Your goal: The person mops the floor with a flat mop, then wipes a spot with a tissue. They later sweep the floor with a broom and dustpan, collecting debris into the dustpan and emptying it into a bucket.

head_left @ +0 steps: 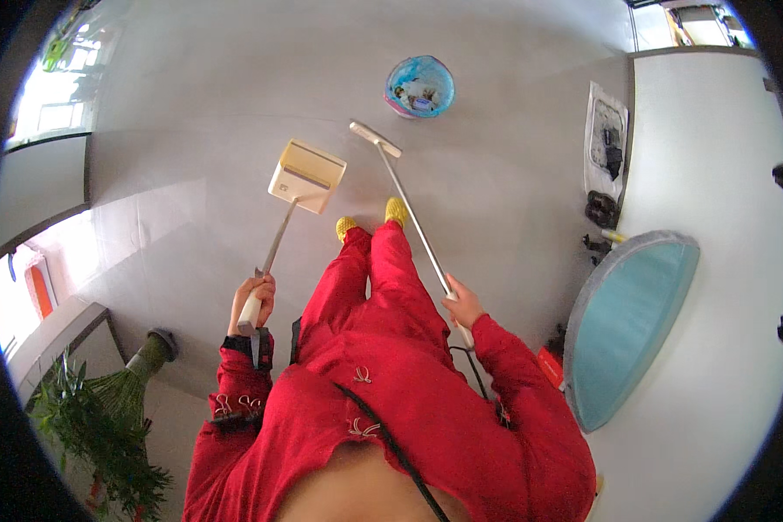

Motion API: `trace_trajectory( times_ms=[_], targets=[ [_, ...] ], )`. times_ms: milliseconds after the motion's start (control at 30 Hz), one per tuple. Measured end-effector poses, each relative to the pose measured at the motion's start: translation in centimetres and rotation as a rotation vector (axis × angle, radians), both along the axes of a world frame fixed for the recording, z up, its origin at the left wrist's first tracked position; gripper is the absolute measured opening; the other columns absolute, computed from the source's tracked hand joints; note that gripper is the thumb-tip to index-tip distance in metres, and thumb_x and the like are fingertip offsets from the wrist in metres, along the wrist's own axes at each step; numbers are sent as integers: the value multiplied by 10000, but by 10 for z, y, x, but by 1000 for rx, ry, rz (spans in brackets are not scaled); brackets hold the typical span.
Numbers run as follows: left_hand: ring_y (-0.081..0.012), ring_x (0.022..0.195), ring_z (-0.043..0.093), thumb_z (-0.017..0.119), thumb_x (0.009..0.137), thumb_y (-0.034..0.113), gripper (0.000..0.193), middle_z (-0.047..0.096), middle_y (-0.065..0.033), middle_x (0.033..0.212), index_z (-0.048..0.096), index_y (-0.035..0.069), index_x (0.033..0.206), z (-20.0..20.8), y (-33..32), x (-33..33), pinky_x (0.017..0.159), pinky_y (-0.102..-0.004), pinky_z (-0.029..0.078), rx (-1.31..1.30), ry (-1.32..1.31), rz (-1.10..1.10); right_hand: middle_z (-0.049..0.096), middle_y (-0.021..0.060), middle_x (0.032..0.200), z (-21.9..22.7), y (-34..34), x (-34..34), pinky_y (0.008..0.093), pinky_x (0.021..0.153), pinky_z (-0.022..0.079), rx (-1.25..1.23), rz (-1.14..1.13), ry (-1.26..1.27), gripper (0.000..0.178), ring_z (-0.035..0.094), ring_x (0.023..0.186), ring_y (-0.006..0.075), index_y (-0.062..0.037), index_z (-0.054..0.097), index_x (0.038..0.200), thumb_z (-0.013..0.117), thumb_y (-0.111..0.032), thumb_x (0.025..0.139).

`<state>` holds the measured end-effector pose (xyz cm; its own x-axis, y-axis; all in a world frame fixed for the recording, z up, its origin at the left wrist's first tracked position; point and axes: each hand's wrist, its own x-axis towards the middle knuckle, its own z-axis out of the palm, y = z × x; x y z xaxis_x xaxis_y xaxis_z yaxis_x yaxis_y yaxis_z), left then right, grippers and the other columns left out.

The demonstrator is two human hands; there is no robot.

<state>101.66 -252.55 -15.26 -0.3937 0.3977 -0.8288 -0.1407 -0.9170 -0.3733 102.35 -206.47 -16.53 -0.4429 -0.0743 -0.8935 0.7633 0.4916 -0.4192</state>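
Note:
My left hand [262,300] is closed round the handle of a long-handled cream dustpan [309,177], whose pan is held out ahead, left of my feet. In my right hand [464,302] is the pole of a broom [415,219]. Its narrow pale head [376,139] is out in front, to the right of the dustpan and apart from it. Further ahead on the floor stands a round blue-lined bin [419,87] with crumpled waste inside. Whether the dustpan and broom head touch the floor, I cannot tell.
Grey floor [513,174] spreads ahead of my yellow shoes [396,210]. On the right, a tray with dark shoes [607,143] lies along the white wall, near a half-oval blue-green mirror-like panel [632,326]. A leafy plant [104,426] stands at the lower left.

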Motion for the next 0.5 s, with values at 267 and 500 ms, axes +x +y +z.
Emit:
trace_trajectory(
  times_ms=[267,500],
  targets=[
    [-96,535,417,434,818,-19,100,441,-67,753,398,-56,904,23,86,4,445,-186,401,-87,-10,-179,492,31,593,49,120,66,271,340,381,39,-584,41,646,449,394,123,-126,260,1373,520,-41,788],
    [-108,548,445,438,824,-17,133,451,-83,818,383,-56,938,27,61,-5,456,-195,435,-129,25,-299,487,72,613,-33,68,2,301,344,418,-9,-760,161,630,471,401,162,-70,254,1340,502,-35,762]
  ],
)
